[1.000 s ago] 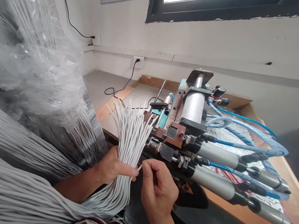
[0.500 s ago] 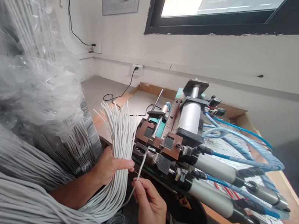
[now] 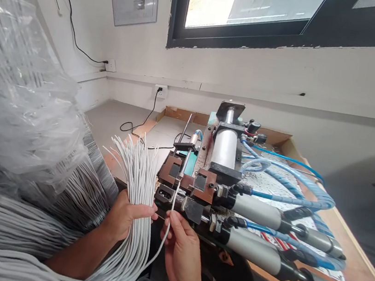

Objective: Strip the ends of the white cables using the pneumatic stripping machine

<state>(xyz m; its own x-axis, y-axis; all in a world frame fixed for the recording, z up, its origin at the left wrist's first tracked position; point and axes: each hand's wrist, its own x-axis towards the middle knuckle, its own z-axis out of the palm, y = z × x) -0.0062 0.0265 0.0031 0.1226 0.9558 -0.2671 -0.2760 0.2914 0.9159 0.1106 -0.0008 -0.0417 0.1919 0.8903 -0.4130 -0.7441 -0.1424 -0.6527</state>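
Note:
My left hand (image 3: 126, 218) is closed round a thick bundle of white cables (image 3: 138, 178) whose cut ends fan upward. My right hand (image 3: 178, 241) pinches a single white cable (image 3: 172, 203) and holds its tip up at the brown jaws (image 3: 182, 177) at the front of a pneumatic machine (image 3: 222, 164). The single cable curves down from my fingers back toward the bundle.
Grey air cylinders (image 3: 268, 212) with blue hoses (image 3: 293, 178) stretch to the right over a wooden bench (image 3: 349, 256). A large heap of white cables under clear plastic (image 3: 20, 112) fills the left. A black cord (image 3: 141, 120) runs to a wall socket; a window is above.
My right hand drew one cable out of the bundle and raised its tip to the machine's jaws. The view shifted right and upward.

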